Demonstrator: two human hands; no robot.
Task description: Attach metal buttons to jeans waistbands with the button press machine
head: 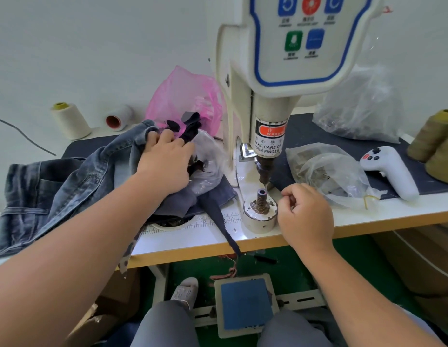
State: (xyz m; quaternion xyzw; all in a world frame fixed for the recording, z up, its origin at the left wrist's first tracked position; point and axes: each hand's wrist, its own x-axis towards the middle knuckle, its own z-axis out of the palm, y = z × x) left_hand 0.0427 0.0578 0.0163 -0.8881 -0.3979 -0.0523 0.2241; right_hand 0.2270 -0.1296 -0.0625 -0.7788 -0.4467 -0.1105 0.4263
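**Button press idle, jeans off to the side**

White tabletop with a wood-coloured edge (243, 242) runs across the view, above a green floor where a blue foot pedal (245, 303) sits between the person's knees, a slippered foot just left of it.

Nearest the edge, the right hand (305, 216) hangs just beside the lower die (261, 196), its fingers curled with thumb and forefinger pressed together. It may be pinching a small button part, but nothing shows between them, so I cannot tell. The die post stands bare, with no fabric over it. Above it the upper punch (264, 169) hangs from the button press machine (293, 46), whose label warns about fingers.

To the left, the left hand (167, 164) rests with fingers bent on a heap of denim scraps and a clear bag, reaching toward dark cloth pieces. Whether it grips anything is unclear. The jeans (67, 176) lie crumpled behind and under that arm, well apart from the die.

Farther back sit a clear bag of metal parts (325, 169), a white handheld controller (390, 171), a pink bag (185, 98), thread cones (70, 120) and a second clear bag (360, 108).

The main risk, as I judge it, is the pedal: a foot pressing it while the right fingers are beside the die would bring the punch down on them. A loose denim strip (217, 216) trailing past the die could also be caught under a waistband and pressed in.
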